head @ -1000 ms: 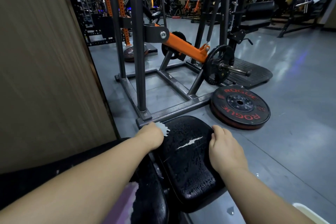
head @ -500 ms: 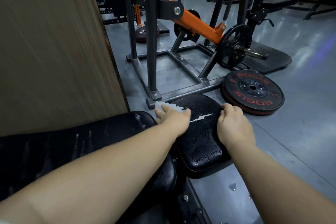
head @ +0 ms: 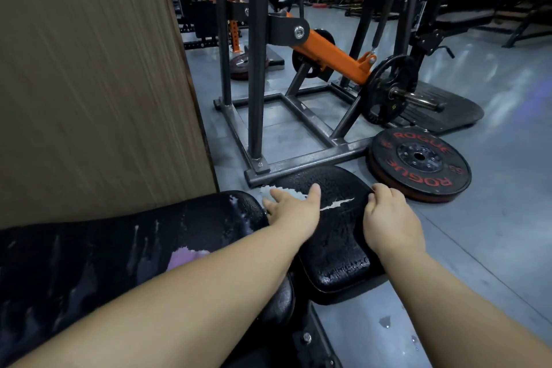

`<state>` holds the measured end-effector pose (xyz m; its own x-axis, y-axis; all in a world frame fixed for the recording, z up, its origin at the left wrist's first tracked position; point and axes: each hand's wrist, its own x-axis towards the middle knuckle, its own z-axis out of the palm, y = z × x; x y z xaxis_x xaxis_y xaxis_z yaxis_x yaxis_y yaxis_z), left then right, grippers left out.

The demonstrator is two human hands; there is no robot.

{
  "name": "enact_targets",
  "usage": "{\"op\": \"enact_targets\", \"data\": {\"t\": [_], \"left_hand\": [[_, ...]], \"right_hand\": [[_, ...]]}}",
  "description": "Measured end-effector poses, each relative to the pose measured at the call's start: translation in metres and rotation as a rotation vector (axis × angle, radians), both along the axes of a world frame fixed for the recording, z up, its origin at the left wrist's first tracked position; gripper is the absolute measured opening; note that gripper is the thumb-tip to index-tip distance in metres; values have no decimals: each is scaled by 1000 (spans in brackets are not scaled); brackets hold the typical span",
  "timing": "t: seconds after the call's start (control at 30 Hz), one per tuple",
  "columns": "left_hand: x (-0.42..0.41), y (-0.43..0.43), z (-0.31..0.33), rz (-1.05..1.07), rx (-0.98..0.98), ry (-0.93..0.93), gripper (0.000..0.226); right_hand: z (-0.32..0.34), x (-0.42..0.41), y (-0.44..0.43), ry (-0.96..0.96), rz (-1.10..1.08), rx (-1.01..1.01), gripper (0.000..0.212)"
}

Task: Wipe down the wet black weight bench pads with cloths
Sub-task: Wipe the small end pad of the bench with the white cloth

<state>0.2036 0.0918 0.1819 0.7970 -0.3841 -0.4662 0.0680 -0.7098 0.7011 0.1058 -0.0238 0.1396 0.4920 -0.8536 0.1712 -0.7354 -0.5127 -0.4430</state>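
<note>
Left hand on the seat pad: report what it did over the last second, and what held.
The left hand opened from a curled fist at the seat pad's far-left corner to flat, spread fingers resting on the pad. Nothing was taken or let go. The right hand keeps its grip on the pad's right edge; pad and weight plate lie as before.

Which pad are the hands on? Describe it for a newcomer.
Find the grey steel machine frame on the floor; just nearer the camera sits a small rounded black seat pad under the left hand and right hand. Unlike the long black pad to its left, it bears a jagged white tear.
</note>
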Motion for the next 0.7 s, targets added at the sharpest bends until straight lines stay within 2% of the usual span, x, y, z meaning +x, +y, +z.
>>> {"op": "enact_targets", "data": {"t": [0.23,0.43,0.7], "left_hand": [[-4,4,-3,-77,64,-68,90],[-48,25,-7,-139,27,-18,88],[-25,11,-2,32,-68,123,96]], "right_hand": [[0,2,-3,2,15,20,30],[3,2,-3,35,18,33,30],[1,2,-4,36,15,18,30]]}}
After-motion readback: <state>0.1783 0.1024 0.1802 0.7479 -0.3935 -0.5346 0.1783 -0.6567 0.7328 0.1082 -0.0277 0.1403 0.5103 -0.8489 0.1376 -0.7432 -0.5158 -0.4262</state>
